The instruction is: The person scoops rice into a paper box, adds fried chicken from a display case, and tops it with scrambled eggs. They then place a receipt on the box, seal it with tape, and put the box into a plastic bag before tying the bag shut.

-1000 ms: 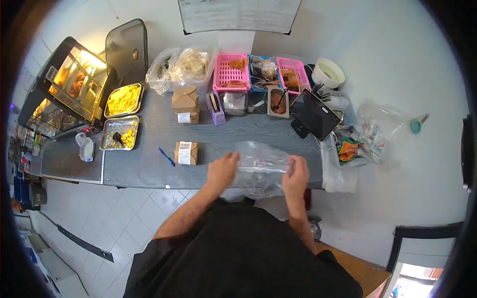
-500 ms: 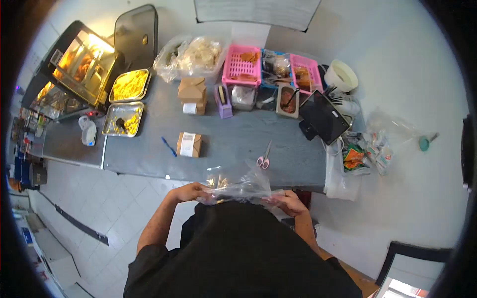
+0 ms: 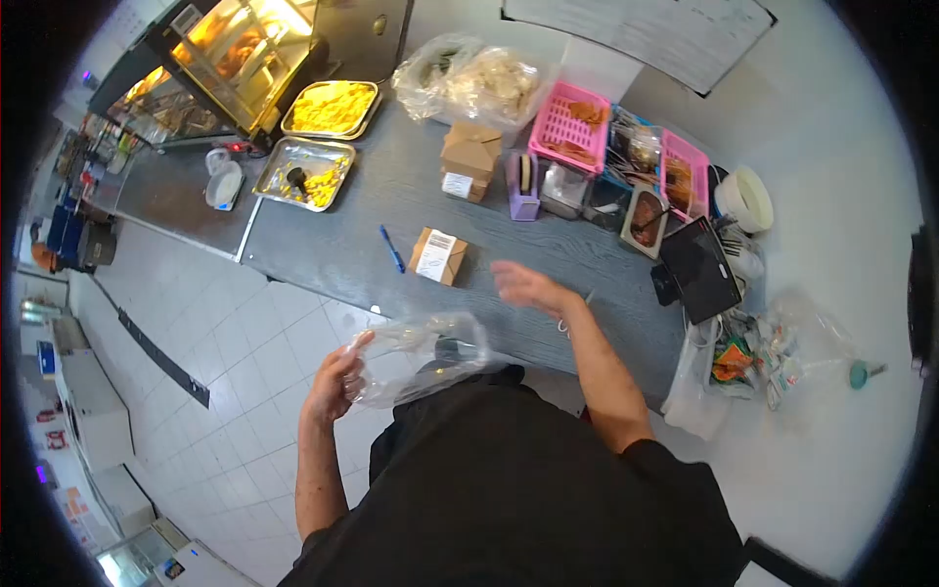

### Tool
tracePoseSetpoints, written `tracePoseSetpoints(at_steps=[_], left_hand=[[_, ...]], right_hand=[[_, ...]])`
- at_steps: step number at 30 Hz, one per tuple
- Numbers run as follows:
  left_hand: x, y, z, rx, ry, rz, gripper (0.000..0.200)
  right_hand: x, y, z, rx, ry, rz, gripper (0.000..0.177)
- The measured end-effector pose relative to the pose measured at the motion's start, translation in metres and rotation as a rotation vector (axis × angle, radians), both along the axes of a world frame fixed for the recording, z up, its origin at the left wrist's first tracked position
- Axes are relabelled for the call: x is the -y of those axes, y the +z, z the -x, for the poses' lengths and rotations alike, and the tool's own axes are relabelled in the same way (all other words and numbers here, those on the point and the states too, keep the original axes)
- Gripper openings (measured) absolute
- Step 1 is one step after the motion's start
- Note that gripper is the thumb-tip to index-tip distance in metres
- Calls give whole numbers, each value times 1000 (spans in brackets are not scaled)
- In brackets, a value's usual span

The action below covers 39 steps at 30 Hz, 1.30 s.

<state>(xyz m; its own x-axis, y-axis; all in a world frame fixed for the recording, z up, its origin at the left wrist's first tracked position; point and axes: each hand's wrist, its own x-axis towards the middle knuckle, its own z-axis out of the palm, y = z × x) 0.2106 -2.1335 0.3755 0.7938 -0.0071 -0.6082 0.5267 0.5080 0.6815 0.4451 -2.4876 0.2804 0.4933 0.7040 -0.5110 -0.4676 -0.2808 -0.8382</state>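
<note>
The left hand [image 3: 337, 383] is closed on the edge of a clear plastic bag [image 3: 425, 354]. The bag hangs in front of the grey counter [image 3: 377, 205], against the person's dark shirt. The right hand [image 3: 523, 286] hovers over the counter with its fingers loosely spread, gripping nothing. It is just beside a small cardboard box [image 3: 438, 255] with a white label. A blue pen [image 3: 391, 249] lies on the box's far side, and a pink basket [image 3: 562, 122] stands farther back by the wall.
</note>
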Motion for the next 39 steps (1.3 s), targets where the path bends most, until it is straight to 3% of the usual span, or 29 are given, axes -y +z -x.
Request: tracePoseSetpoints(at_steps=[2,3,5,9,11,12,17,19,20,21,23,25,26,28,29,31,33,35,37,39], left_hand=[[-11,15,6,-13,74,12,46],[-15,18,9,-24,133,29,47],[-14,21,6,-36,174,10,48],[-11,3,-3,-21,227,76,47],[-5,0,-17,-19,195,190,47],[-5,-10,-24,4,152,274,49],[33,-74,-89,16,62,638,52],[55,-97,-120,22,-26,767,52],[67,-107,-134,17,-95,821,51],[78,-114,-148,15,-163,872,50],[95,-128,-168,-50,-211,876,50],[104,-146,-181,-81,-229,796,49],[109,-135,-186,-83,-245,798,49],[118,-100,-190,-364,-106,564,48],[109,-122,-185,-370,-107,562,48],[82,-181,-171,-150,-386,698,49],[79,-172,-161,-136,-368,645,49],[82,-166,-160,-108,-346,597,49],[85,-171,-159,-92,-287,523,50],[85,-170,-158,-72,-265,528,49]], right_hand=[[-65,-47,-30,805,-190,79,82],[-96,-40,-26,802,-176,67,82],[-147,-12,-16,1181,3,629,98],[-181,-32,-19,1088,260,797,105],[-163,-29,-28,817,33,788,103],[-148,-12,-29,741,-89,783,92],[-45,65,-22,1059,-353,976,86],[-11,100,-16,1130,-303,679,86],[-5,124,-10,970,-264,564,84],[1,125,-5,969,-284,588,84],[8,117,7,547,-149,32,81],[0,71,21,194,-145,-228,80],[-5,44,26,199,-159,-224,80],[-17,0,37,60,-334,-189,80],[-23,-8,42,54,-338,-190,80],[-34,-20,46,195,-678,140,75],[-41,-40,49,301,-726,187,73],[-52,-52,48,662,-594,588,77],[-70,-25,54,680,-496,719,83],[-86,-15,61,771,-282,1052,84]])
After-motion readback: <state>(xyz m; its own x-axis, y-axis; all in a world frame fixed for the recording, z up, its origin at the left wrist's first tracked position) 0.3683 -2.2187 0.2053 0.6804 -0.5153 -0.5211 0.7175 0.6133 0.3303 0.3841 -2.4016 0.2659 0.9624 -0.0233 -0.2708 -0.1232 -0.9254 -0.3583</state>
